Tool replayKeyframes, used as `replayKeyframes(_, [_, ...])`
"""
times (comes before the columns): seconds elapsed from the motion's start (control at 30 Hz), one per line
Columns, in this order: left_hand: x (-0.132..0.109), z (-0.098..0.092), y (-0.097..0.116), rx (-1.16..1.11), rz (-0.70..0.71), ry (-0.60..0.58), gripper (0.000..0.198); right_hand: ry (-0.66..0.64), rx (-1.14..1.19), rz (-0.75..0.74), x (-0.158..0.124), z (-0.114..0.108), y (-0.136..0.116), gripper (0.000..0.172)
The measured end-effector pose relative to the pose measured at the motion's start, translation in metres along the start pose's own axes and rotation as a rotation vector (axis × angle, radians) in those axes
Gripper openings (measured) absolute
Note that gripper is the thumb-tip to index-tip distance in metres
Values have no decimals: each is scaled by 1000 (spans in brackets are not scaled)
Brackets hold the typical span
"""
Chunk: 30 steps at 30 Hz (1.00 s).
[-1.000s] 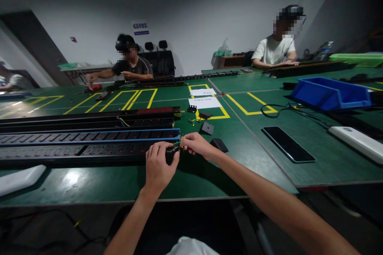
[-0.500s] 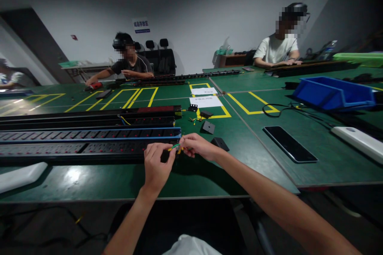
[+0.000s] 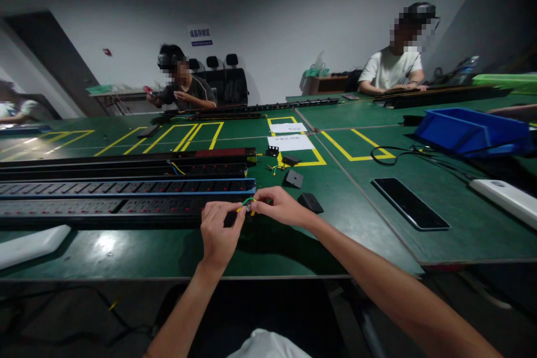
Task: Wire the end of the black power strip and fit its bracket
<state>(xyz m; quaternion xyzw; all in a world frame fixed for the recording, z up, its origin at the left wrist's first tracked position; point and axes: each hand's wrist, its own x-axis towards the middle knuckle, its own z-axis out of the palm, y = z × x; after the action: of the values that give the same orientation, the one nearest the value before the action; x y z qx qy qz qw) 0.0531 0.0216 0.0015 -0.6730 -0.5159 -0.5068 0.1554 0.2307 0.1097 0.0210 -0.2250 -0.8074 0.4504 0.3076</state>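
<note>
The thin green-and-yellow wire (image 3: 248,199) now bows up in a small arch, and the person's hands sit closer together than half a second ago; this suggests close handling of the wire end; the wire is at the right end of the nearest long black socket strip (image 3: 159,205), over the green desk (image 3: 168,257); the left hand (image 3: 218,229) pinches it between narrow fingers; the right hand (image 3: 279,207) has fingers closed at its other end; the far wall sign (image 3: 200,33) reads 成品存放区; print on the white paper sheets (image 3: 290,142) is too blurred to read.
</note>
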Motion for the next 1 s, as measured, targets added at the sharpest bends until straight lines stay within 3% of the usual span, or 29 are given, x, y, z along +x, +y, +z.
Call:
replayKeyframes(0.37, [-2, -1, 3, -8, -35, -78, 6, 187, -274, -287, -2, 0, 3, 19])
replayKeyframes(1.0, [-3, 2, 1, -17, -31, -81, 10, 281, -454, -322, -3, 6, 9, 17])
